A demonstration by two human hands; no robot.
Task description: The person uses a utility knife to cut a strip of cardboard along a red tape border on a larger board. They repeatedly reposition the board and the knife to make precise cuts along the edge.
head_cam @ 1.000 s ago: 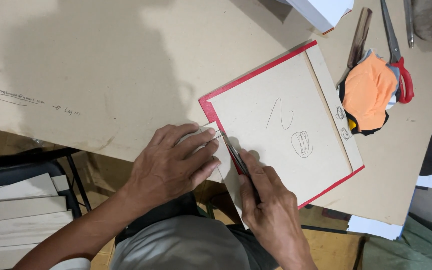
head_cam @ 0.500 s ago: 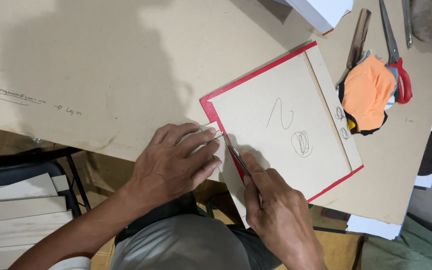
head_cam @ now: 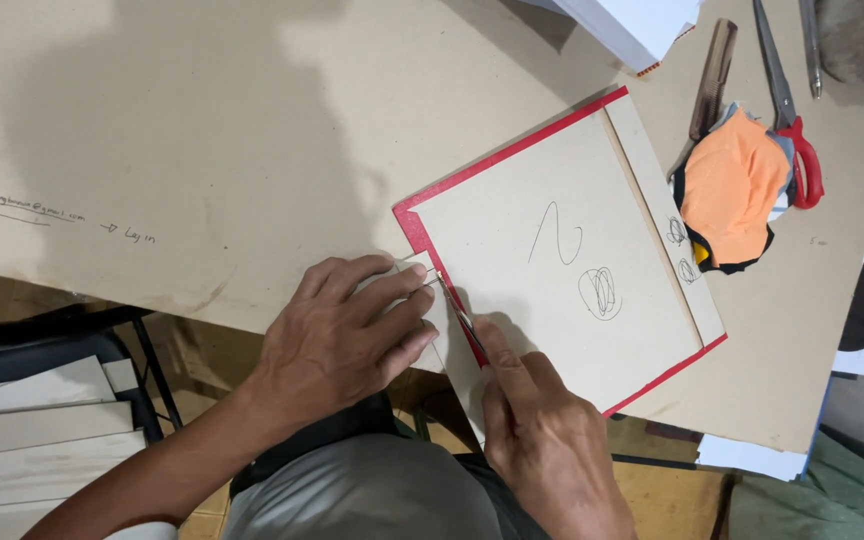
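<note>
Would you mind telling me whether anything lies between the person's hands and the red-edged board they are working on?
Nothing visible does. The left hand presses flat on a strip at the red-edged board's corner, and the right hand holds a thin blade against the red edge. The orange cloth and scissors lie clear, beyond the far side.

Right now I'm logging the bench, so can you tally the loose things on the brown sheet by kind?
Red-edged grey boards: 1
Red-handled scissors: 1
Orange cloths: 1
Brown combs: 1
Thin blades, in the right hand: 1
Total: 5

bare cardboard sheet (head_cam: 202, 130) open at left, orange cloth (head_cam: 732, 185), scissors (head_cam: 787, 100) crowding right
</note>
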